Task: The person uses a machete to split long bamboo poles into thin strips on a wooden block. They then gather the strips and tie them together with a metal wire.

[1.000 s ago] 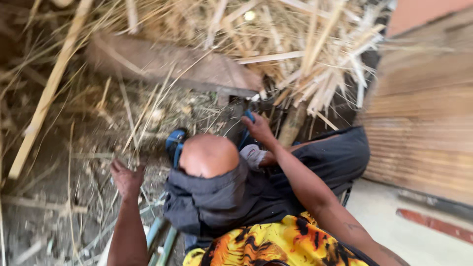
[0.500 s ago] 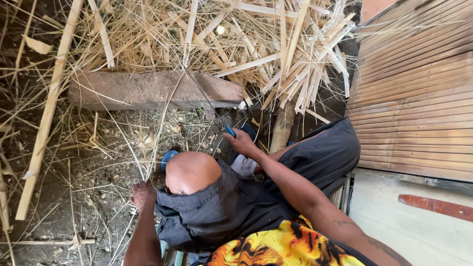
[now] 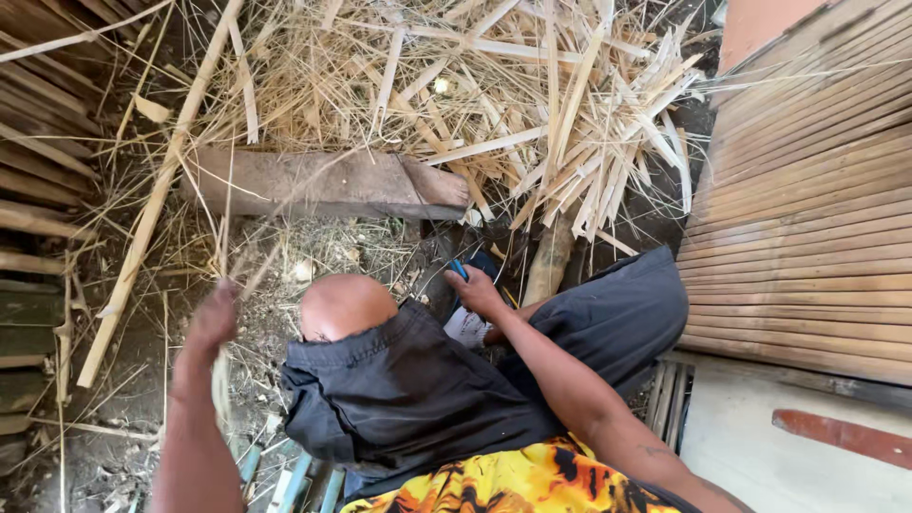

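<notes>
Left hand (image 3: 211, 318) grips thin straw strands (image 3: 228, 261), lifted clear of the litter. I see right hand (image 3: 475, 293) closed on a blue-handled tool (image 3: 459, 270) by the knee.

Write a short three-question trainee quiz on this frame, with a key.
1. True or false: the left hand grips thin straw-like strips.
2. What colour is the thing at the right hand? A red, B blue, C green.
3. What lies flat beneath the pile of split cane?

Key: 1 true. 2 B, the blue handle. 3 a weathered wooden block.
</notes>
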